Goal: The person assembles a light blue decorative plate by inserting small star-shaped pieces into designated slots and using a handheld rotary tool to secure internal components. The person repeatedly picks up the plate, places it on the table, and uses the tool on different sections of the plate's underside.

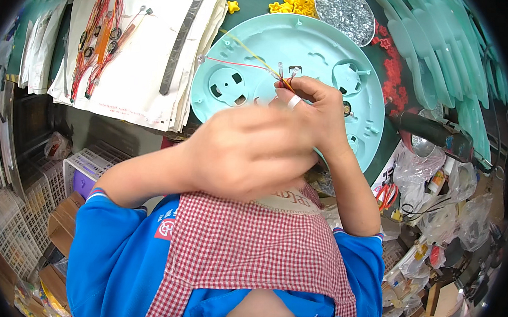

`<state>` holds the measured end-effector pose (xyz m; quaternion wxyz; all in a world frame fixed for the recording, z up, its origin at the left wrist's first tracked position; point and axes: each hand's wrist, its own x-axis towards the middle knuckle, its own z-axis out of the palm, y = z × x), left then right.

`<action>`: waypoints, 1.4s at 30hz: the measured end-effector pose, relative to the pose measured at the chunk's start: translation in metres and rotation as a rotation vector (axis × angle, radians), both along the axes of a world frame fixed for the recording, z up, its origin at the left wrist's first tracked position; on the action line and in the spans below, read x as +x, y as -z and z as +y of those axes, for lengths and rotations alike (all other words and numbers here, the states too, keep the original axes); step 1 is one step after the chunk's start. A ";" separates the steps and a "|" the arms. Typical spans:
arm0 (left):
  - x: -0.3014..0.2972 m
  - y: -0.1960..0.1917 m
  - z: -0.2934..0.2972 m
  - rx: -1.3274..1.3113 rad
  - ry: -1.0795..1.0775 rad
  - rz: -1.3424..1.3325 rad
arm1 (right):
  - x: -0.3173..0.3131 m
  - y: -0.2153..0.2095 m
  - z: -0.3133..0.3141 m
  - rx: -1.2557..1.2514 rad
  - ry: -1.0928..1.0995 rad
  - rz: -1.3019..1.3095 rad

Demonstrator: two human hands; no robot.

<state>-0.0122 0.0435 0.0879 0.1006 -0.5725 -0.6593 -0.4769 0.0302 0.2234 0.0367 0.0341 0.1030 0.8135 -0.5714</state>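
Head view, looking down. The left hand [248,152], loosely curled, lies across the foreground over the round turquoise plastic disc [330,47]. The right hand [318,107] pinches thin red and yellow wires [248,56] at the disc's middle; a ring shows on one finger. On the green worktop [258,2]: a bowl of clear beads [344,13], yellow star pieces [292,3], red pieces [394,74], and stacked white sheets [137,64] bearing wire bundles [102,33].

View 1 of 1: head-worn fisheye camera, looking steeply down over the person's chest and checked apron [248,245]. Very near the hands [254,147], which fill frame centre. Round turquoise plate [261,48] on the bench at upper centre. Edges curve; corners black. No second view shares the scene.
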 end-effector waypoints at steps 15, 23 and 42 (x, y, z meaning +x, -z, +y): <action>-0.050 0.049 0.061 -0.435 0.154 -1.401 | 0.001 -0.009 0.071 0.854 -0.041 0.903; -0.044 0.063 0.050 -0.369 -0.226 -0.465 | -0.008 0.002 0.055 0.494 -0.098 0.576; -0.020 0.068 0.003 -0.596 -0.346 -0.165 | -0.015 0.011 0.026 0.718 -0.361 0.343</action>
